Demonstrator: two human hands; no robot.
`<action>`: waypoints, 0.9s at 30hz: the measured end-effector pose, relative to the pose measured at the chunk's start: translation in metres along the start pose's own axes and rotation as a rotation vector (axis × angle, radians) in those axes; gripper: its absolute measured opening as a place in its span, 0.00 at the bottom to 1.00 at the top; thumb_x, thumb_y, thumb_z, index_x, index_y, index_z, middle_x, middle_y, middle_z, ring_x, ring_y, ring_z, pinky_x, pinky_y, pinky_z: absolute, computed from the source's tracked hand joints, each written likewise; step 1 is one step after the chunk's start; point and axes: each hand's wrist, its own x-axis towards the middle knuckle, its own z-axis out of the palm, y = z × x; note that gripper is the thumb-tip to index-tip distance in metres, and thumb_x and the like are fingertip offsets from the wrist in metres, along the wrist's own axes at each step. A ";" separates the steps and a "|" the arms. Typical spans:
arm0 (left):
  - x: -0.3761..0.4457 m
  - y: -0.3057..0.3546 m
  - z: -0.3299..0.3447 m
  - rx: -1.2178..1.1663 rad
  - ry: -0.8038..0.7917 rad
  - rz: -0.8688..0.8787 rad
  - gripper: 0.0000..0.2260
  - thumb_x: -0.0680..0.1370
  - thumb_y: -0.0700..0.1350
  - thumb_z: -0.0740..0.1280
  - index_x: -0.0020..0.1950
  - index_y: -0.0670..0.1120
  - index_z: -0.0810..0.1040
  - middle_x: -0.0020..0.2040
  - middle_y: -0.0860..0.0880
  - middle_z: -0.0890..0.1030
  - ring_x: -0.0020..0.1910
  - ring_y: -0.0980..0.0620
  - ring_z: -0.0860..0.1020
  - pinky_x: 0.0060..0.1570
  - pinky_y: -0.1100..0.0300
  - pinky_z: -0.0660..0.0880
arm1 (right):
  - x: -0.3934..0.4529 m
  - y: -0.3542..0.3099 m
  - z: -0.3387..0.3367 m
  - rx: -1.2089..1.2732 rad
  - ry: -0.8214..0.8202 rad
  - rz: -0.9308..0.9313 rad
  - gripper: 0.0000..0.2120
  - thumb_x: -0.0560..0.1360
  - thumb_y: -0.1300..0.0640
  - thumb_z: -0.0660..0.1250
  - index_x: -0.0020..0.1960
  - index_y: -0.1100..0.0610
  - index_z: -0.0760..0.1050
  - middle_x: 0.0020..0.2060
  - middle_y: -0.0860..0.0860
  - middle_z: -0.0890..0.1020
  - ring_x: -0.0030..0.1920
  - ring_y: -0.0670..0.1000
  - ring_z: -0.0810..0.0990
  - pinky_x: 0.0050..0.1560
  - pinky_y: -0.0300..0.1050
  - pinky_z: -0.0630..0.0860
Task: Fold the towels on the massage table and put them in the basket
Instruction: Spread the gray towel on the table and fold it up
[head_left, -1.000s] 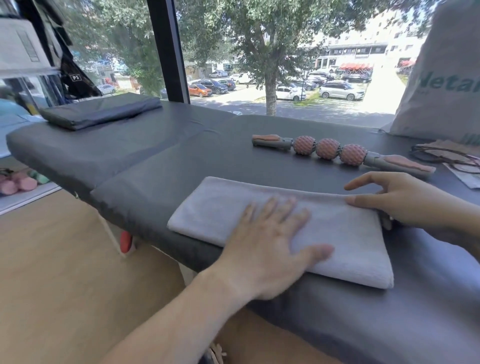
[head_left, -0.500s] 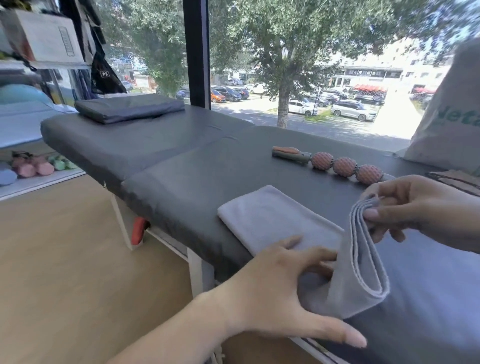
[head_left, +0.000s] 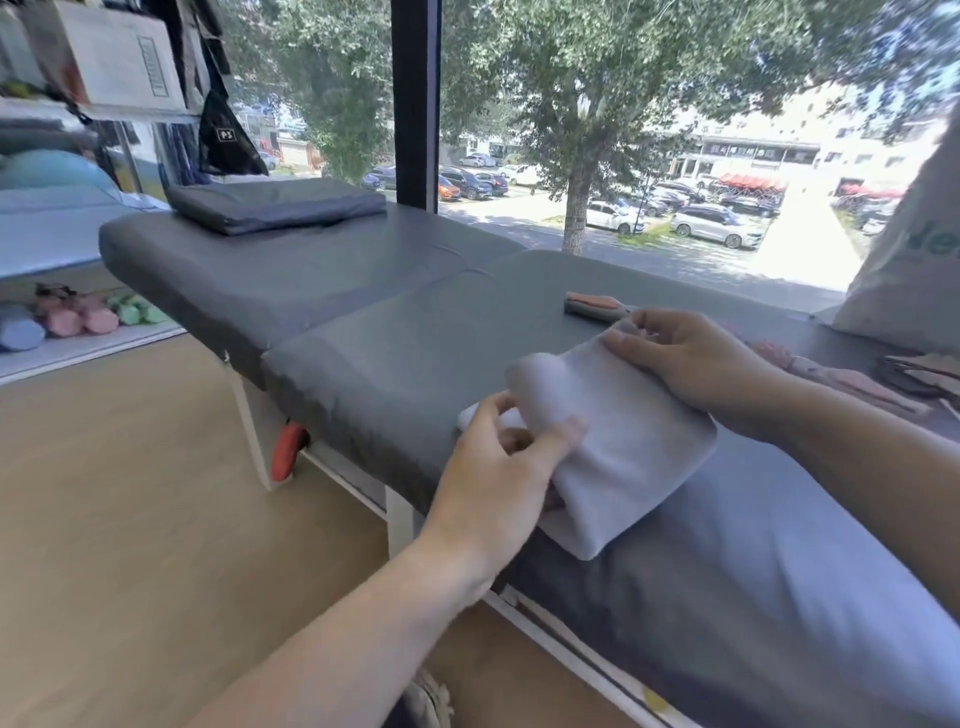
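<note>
Pale grey terry towel (head_left: 623, 447), half folded, centre frame on dark grey padded massage table (head_left: 363, 364) | left hand (head_left: 498, 483) pinches near edge | right hand (head_left: 691, 358) pinches far corner | align edges squarely, then flatten | basket unseen

The towel (head_left: 623, 441) is plain pale grey, the massage table (head_left: 322, 291) dark grey, the roller handle (head_left: 592, 306) grey with salmon-pink (no pattern visible anywhere).

Bright daylight through window (head_left: 623, 156), overexposed at far right. Hands and towel (head_left: 613, 441) motion-blurred. Wide-angle bending at edges.
</note>
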 end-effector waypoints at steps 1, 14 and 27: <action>0.006 0.001 -0.004 -0.090 0.010 -0.045 0.21 0.74 0.54 0.74 0.64 0.50 0.75 0.53 0.49 0.86 0.52 0.48 0.85 0.52 0.46 0.82 | 0.008 0.003 0.006 -0.074 0.002 0.003 0.11 0.79 0.45 0.67 0.49 0.52 0.81 0.41 0.53 0.87 0.38 0.52 0.84 0.39 0.48 0.80; 0.028 0.016 -0.035 0.279 0.161 -0.073 0.18 0.76 0.40 0.64 0.65 0.50 0.69 0.35 0.41 0.84 0.29 0.41 0.84 0.29 0.53 0.81 | 0.049 0.020 0.044 -0.577 -0.013 -0.107 0.15 0.81 0.40 0.59 0.55 0.51 0.73 0.44 0.49 0.78 0.47 0.53 0.76 0.43 0.47 0.67; 0.048 0.021 -0.046 1.106 0.175 -0.078 0.34 0.67 0.75 0.66 0.56 0.47 0.76 0.53 0.48 0.81 0.53 0.44 0.79 0.52 0.49 0.78 | 0.048 0.000 0.040 -0.676 -0.188 0.227 0.34 0.68 0.24 0.64 0.44 0.55 0.83 0.41 0.51 0.84 0.43 0.52 0.82 0.46 0.48 0.77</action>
